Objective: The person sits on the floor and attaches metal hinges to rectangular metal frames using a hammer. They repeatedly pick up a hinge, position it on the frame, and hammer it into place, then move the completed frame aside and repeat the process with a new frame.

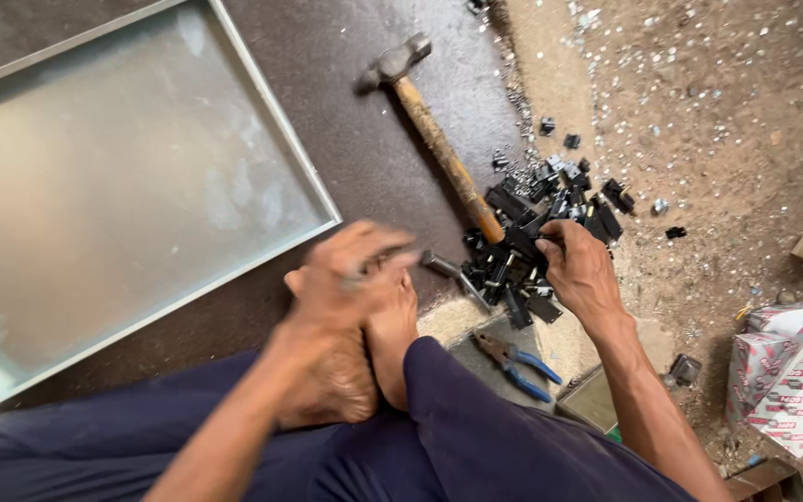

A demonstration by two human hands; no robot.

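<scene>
A small black metal piece is pinched by the right hand [580,270] from the pile of black metal clips [536,237] beside the hammer [439,139]; these are judged light, stiff and best pinched by the edges. The left hand [346,274] is blurred, its grip unreadable. Red-and-white patterned cartons [796,381] are stacked far right of the hammer.

The person wears dark navy trousers [476,446]; arms, hands and feet are bare, without sleeves.
</scene>
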